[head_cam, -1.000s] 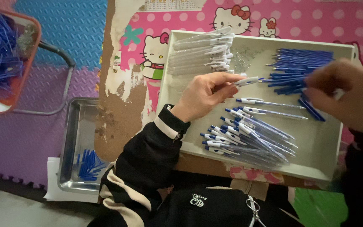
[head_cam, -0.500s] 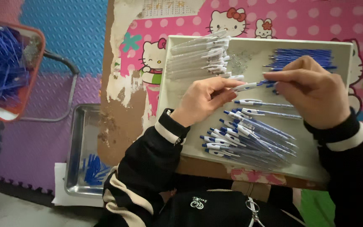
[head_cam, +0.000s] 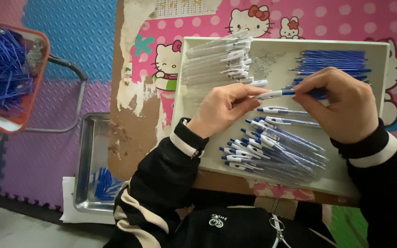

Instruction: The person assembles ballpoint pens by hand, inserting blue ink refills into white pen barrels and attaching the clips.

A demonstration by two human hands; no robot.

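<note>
Over the white tray, both hands now pinch one pen: left hand, right hand arrived.

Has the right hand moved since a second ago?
Yes. The right hand has come in leftward from the white tray's right edge to meet the left hand at the pen.

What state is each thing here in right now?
Pen: held level between both hands.
Left hand: pinching the pen's white end.
Right hand: gripping its blue end.
White tray: holds sorted pen parts.
Finished pens: piled loosely.
Metal tray: holds a few blue pieces.
</note>
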